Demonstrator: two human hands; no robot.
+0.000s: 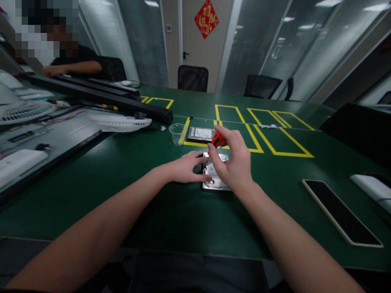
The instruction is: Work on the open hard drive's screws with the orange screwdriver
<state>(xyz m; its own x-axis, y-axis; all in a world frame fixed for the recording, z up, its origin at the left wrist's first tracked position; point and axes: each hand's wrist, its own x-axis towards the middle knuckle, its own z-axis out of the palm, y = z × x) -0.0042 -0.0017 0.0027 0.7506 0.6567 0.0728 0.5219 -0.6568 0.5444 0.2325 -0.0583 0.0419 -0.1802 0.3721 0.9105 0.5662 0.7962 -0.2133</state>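
Note:
A silver hard drive (217, 185) lies flat on the green table in front of me, partly covered by my hands. My left hand (190, 167) rests at its left side, thumb and fingers spread apart and touching its edge and top. In my right hand (236, 162) is a screwdriver with a red and black handle (217, 139), gripped between thumb and fingers. Its thin shaft points down to the upper left part of the drive; the tip is too small to make out. Just behind, a second hard drive (200, 134) with a white label lies inside a yellow tape outline.
A clear plastic cup (178, 134) stands left of the second drive. Fan parts (119, 122) and long black bars (100, 97) crowd the left. A phone (342, 211) lies at the right. A person (79, 61) sits at the far left.

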